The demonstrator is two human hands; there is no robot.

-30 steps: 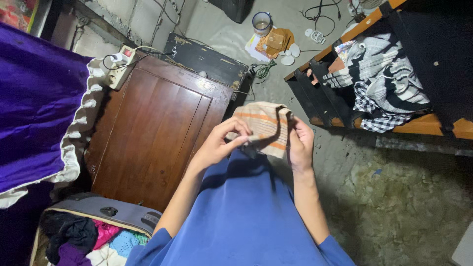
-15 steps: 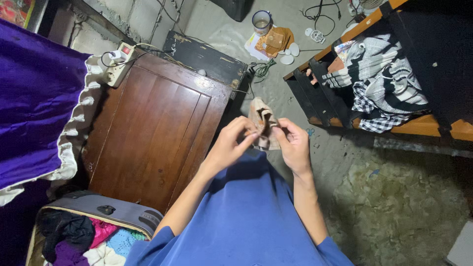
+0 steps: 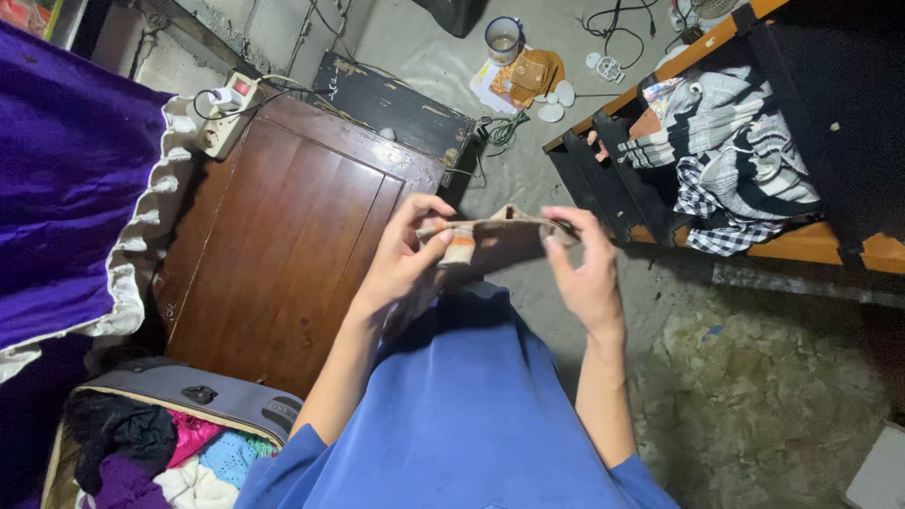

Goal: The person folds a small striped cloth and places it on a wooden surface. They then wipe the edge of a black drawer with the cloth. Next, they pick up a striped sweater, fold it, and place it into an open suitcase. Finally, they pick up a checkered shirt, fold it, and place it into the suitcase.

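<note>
In the head view, the left hand (image 3: 401, 259) pinches one end of a small beige cloth with orange stripes (image 3: 490, 243) and the right hand (image 3: 584, 273) grips its other end, so the cloth hangs stretched flat between them, in front of the chest above the blue shirt (image 3: 462, 415). Judging by its narrow, doubled-over shape, the cloth looks partly folded and is not yet put away; an open grey suitcase (image 3: 236, 401) of mixed clothes lies at lower left beside the dark wooden cabinet door (image 3: 273, 236). More striped and checked garments (image 3: 726, 170) sit heaped on the orange-edged wooden shelf (image 3: 811, 243) to the right.
</note>
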